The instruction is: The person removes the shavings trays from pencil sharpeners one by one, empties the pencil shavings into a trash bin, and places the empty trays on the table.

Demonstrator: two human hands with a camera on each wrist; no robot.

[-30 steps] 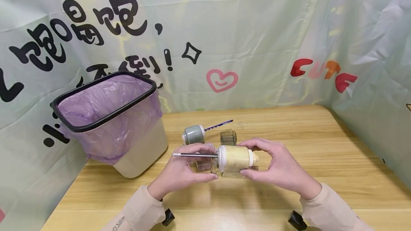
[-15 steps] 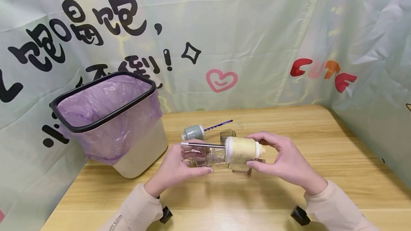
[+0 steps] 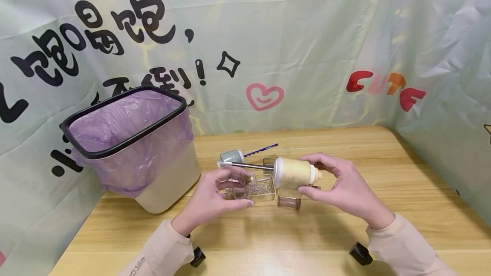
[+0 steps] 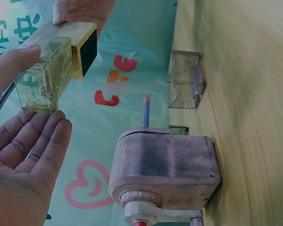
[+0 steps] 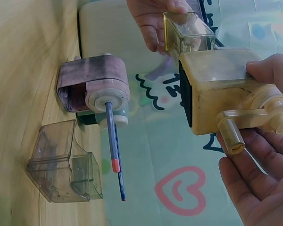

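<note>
In the head view my right hand point(image 3: 337, 182) holds up a yellow crank pencil sharpener point(image 3: 295, 173), with a dark pencil point(image 3: 247, 165) sticking out of its left face. The thumb and fingers of my left hand point(image 3: 212, 193) grip a clear shavings drawer point(image 3: 260, 190) with pencil shavings inside. This drawer is mostly out of the sharpener's body, close to its open end. The right wrist view shows the sharpener's crank handle point(image 5: 233, 134) near my fingers. In the left wrist view a worn pinkish sharpener point(image 4: 165, 169) stands below my hands; my left hand largely hides it in the head view.
Behind my hands lies a grey-green sharpener point(image 3: 231, 157) with a purple-blue pencil point(image 3: 261, 150) in it. Loose clear drawers sit on the table, one brownish point(image 3: 289, 202), one dark grey point(image 3: 270, 163). To the left stands a bin point(image 3: 172, 173) lined with a purple bag.
The yellow sharpener and my right hand have moved right and slightly up. The clear drawer in my left hand has slid out of it, and its shavings show now.
</note>
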